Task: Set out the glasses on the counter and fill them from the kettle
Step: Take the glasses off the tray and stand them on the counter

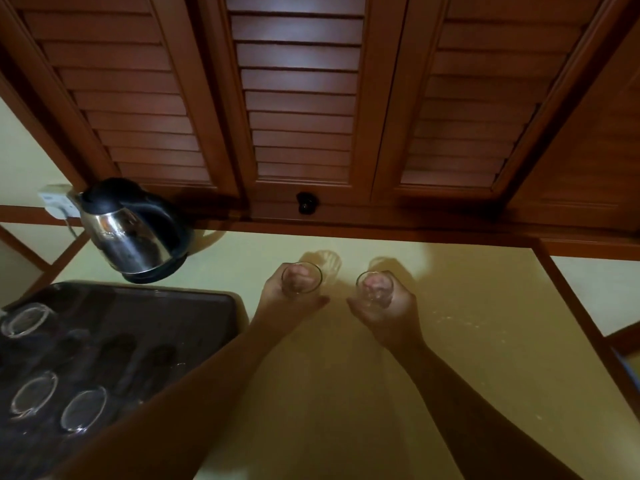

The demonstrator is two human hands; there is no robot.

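1. The counter [346, 393] is pale yellow, edged at the back by a wooden ledge under louvered shutters [298, 98] and on the right by a wooden rim [581, 323].
2. Bare surface lies open in front of and to the right of both hands.
3. The left hand [287, 299] has its grip closed around a clear glass [301, 282], upright and apparently empty.
4. The right hand [384, 306] has its grip closed around a second glass [375, 289], just beside the first, also looking empty.
5. A dark tray [156, 323] fills the near left, holding three more glasses [83, 408]; whether they stand mouth up is unclear.
6. The steel kettle [135, 233] stands behind the tray at the counter's back left, lid shut, near a wall socket [57, 204].
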